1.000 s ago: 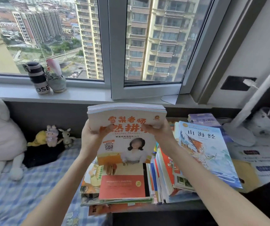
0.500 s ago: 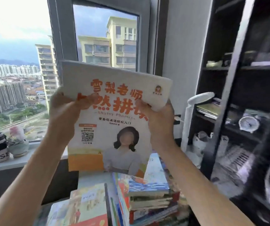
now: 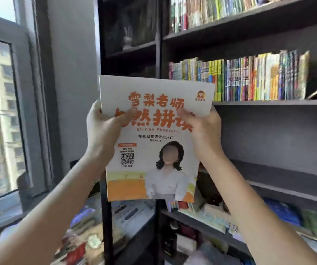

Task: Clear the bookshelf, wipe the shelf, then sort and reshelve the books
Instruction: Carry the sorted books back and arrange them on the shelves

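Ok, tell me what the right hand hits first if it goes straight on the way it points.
Probably the front edge of the shelf board just above the right hand, which grips the phonics book; depth is unclear.

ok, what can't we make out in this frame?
Head view only:
- phonics book: part of its orange title is covered by the thumbs of the left hand and right hand.
- upright books: spine titles too small and blurred.
- lower-shelf books: motion-blurred.
- bare shelf: left end hidden behind the phonics book.
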Demonstrator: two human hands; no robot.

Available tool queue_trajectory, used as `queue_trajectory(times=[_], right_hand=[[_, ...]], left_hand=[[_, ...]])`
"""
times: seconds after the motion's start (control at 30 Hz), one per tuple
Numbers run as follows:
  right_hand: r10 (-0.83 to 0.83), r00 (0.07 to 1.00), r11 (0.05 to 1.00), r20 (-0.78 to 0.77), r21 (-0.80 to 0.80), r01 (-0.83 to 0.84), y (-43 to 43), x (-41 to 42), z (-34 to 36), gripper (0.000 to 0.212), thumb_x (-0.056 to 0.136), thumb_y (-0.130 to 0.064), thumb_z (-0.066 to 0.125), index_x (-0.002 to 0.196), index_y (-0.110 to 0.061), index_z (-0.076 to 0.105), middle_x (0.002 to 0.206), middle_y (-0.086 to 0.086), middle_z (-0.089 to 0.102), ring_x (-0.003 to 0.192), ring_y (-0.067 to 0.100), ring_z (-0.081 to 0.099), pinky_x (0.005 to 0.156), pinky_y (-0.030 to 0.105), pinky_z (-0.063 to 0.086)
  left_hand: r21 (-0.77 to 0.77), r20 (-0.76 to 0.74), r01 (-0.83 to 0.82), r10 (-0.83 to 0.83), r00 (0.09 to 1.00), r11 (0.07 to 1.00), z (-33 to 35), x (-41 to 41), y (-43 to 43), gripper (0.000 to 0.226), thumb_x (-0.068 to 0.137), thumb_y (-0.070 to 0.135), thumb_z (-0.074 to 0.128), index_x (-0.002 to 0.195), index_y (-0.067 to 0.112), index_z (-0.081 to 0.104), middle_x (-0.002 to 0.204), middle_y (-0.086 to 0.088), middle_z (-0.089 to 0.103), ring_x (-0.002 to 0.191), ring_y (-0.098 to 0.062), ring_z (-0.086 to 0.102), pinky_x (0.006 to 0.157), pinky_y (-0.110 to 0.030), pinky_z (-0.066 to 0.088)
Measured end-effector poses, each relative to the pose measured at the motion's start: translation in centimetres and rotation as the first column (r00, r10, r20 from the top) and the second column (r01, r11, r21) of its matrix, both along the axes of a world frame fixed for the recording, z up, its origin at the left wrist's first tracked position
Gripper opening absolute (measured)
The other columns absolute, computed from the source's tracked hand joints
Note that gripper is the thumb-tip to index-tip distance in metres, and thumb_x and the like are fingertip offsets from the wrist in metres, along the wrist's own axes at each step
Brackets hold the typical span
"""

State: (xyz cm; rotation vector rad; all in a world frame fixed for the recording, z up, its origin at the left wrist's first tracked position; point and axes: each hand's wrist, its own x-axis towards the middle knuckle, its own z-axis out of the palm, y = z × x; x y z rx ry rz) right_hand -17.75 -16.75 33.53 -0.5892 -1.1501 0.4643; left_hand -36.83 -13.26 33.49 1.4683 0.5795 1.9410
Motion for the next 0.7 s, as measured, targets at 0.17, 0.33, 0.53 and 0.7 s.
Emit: queue_trajectory(times=[0.17, 0.33, 0.53, 0.7], right_hand=[[-0.157, 0.988, 0.987, -0.003, -0.011, 0.157, 1.8, 7.3, -2.0, 0.031, 0.079, -0.005, 0.074, 0.108, -0.006, 0.063, 0.101, 0.006, 0.073, 0.094, 0.021, 0.071, 0.08, 0.041, 0.058], [-0.274, 0.962, 0.959, -0.012, -0.072, 0.273, 7.7, 12.0, -4.4, 0.034, 0.076, -0.005, 0.077, 0.106, -0.012, 0.063, 0.099, 0.004, 0.074, 0.093, 0.02, 0.071, 0.077, 0.038, 0.057], [-0.328, 0.945, 0.933, 0.004, -0.154, 0.325, 18.2, 16.2, -6.0, 0.033, 0.074, -0.003, 0.078, 0.103, -0.011, 0.065, 0.095, 0.003, 0.074, 0.087, 0.018, 0.072, 0.068, 0.028, 0.057], [-0.361, 0.929, 0.908, 0.085, -0.196, 0.371, 26.7, 19.8, -5.3, 0.028, 0.079, -0.006, 0.076, 0.1, -0.02, 0.064, 0.096, -0.002, 0.074, 0.086, 0.014, 0.071, 0.066, 0.025, 0.057]], left_hand=[[-0.019, -0.049, 0.166, -0.167, 0.985, 0.986, -1.6, 7.8, 4.4, 0.042, 0.068, 0.005, 0.082, 0.1, 0.01, 0.055, 0.092, -0.007, 0.073, 0.08, -0.024, 0.072, 0.067, -0.042, 0.06], [-0.104, -0.057, 0.224, -0.231, 0.971, 0.969, -4.5, 13.2, 11.9, 0.048, 0.068, 0.01, 0.085, 0.104, 0.004, 0.054, 0.098, -0.013, 0.071, 0.085, -0.029, 0.071, 0.073, -0.053, 0.058], [-0.16, 0.008, 0.284, -0.286, 0.958, 0.946, -7.3, 17.7, 23.5, 0.044, 0.066, 0.009, 0.085, 0.097, 0.008, 0.054, 0.095, -0.014, 0.071, 0.083, -0.029, 0.071, 0.072, -0.053, 0.058], [-0.173, -0.011, 0.317, -0.324, 0.946, 0.932, -6.9, 20.9, 31.9, 0.04, 0.07, 0.008, 0.083, 0.094, 0.017, 0.052, 0.096, -0.007, 0.071, 0.082, -0.022, 0.072, 0.068, -0.042, 0.06]])
